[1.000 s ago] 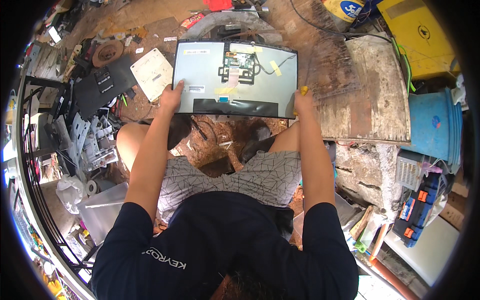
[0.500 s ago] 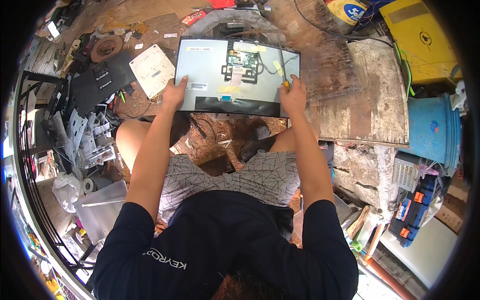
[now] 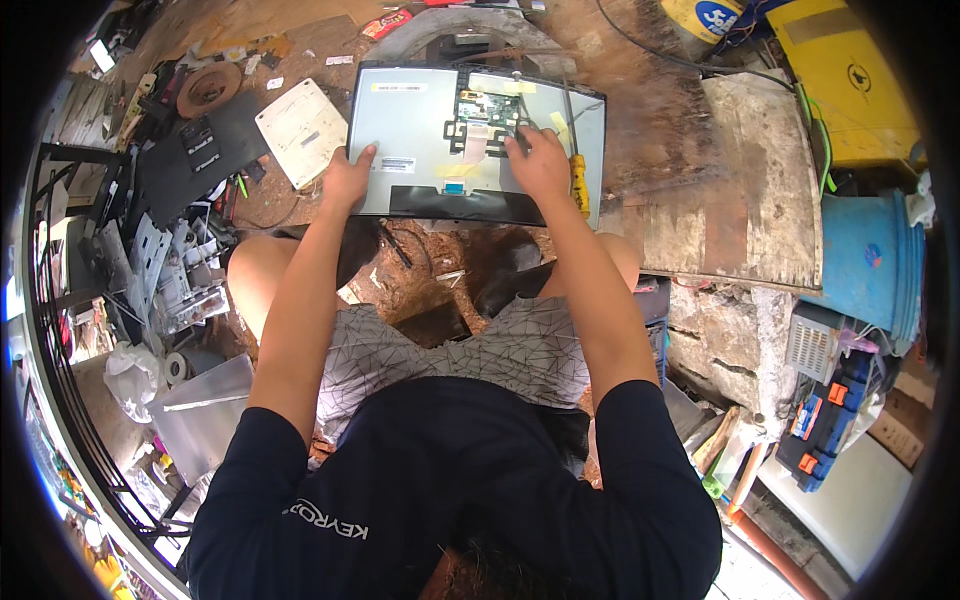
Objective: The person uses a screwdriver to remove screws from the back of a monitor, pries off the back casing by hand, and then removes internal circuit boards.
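Display panel (image 3: 410, 125), its back face up, lies just beyond the person's knees, its long edges running left to right. The left hand (image 3: 346, 180) grips its left edge near the near-left corner: the thumb presses on the grey back and the fingers go out of sight beneath, so nearly the whole panel extends to the right of this grip. The right hand (image 3: 540, 165) is over the panel's right half, in from the right edge, with thumb and forefinger slightly apart beside the near-right side of the green circuit board (image 3: 490, 108); whether the fingertips pinch the dark cable there I cannot tell. A screwdriver (image 3: 579, 190) with a yellow handle lies along the panel's right part, just right of the right hand, its shaft pointing to the far edge. A pale ribbon cable (image 3: 475, 145) runs from the board toward the near edge, left of the right hand. Left of the panel is a cream plate (image 3: 302, 133); to its right, a worn wooden board (image 3: 760, 190).
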